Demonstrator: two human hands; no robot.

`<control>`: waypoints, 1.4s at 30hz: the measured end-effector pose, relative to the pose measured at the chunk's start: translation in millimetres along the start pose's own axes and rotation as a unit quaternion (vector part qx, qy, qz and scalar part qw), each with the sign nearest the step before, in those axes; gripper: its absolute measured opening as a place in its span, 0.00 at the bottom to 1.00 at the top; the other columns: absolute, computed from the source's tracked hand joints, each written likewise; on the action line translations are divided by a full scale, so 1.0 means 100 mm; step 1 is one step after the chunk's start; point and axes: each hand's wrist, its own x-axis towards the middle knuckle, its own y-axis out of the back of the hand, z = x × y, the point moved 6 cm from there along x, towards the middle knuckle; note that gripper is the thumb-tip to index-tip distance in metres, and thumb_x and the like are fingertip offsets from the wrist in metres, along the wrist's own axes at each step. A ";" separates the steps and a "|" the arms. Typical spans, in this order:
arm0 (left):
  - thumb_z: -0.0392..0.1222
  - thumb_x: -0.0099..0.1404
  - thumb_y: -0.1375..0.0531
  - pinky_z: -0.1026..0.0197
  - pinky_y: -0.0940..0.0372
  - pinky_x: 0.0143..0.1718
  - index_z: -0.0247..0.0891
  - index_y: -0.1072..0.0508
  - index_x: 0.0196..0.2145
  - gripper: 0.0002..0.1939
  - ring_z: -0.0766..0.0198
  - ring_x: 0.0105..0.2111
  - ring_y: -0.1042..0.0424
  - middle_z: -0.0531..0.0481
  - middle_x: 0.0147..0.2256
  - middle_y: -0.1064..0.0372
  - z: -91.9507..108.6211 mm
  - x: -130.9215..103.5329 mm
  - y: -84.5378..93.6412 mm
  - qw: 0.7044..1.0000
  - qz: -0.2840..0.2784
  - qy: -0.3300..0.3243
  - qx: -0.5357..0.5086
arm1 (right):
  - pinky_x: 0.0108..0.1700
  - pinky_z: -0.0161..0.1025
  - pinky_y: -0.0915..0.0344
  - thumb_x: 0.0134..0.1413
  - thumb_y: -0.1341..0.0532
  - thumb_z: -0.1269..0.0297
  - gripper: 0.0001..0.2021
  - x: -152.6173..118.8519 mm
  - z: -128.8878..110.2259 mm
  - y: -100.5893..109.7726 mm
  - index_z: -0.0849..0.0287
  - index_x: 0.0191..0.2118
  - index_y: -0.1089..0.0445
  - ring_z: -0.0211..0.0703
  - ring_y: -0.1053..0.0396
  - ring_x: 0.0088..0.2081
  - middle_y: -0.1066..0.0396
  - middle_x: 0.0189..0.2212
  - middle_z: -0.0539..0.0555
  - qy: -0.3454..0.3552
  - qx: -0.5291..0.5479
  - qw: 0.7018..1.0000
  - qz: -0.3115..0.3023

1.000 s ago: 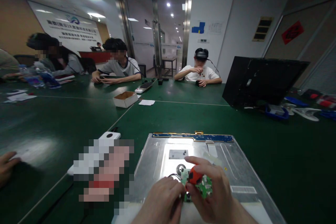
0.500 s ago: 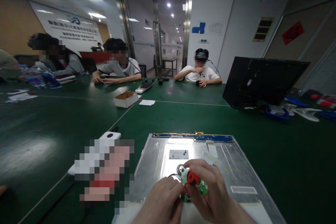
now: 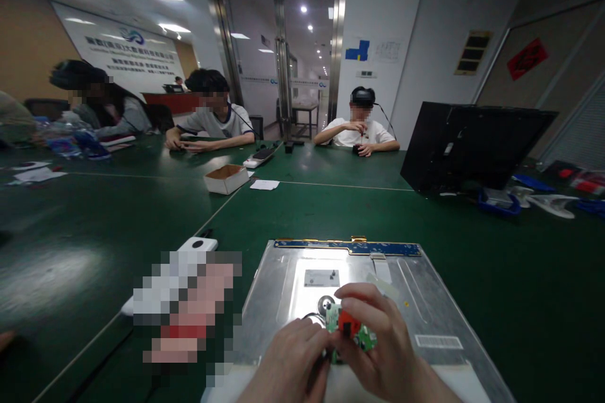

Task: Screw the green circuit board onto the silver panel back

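Observation:
A small green circuit board (image 3: 333, 315) is held just above the back of a silver metal display panel (image 3: 274, 308). My left hand (image 3: 293, 352) is closed on the board's near left edge, its fingertips partly hidden. My right hand (image 3: 385, 343) grips a red-and-black screwdriver (image 3: 347, 323) between thumb and fingers. Its handle end points toward me over the board, and its tip is out of sight. Beside the board lies a round metal speaker-like part (image 3: 325, 305), with a dark wire near my left fingers.
A blue circuit strip (image 3: 321, 245) runs along the panel's far edge. Left of it lie a white device (image 3: 198, 244) and a blurred pink object (image 3: 215, 283). Farther off are a cardboard box (image 3: 227, 180), a black monitor (image 3: 472, 145) and several people seated around the green table (image 3: 331, 208).
The screwdriver's handle has turned in my right hand, and my right fingers have shifted and opened slightly around it. My left hand and the board have barely moved.

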 end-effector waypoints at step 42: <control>0.29 0.62 0.46 0.60 0.32 0.40 0.40 0.30 0.39 0.11 0.58 0.36 0.28 0.46 0.36 0.27 -0.02 -0.03 -0.02 0.999 -0.018 0.018 0.020 | 0.35 0.40 0.23 0.63 0.38 0.65 0.22 -0.32 0.12 -0.01 0.56 0.59 0.42 0.45 0.23 0.38 0.24 0.42 0.59 -0.033 0.020 0.999 0.035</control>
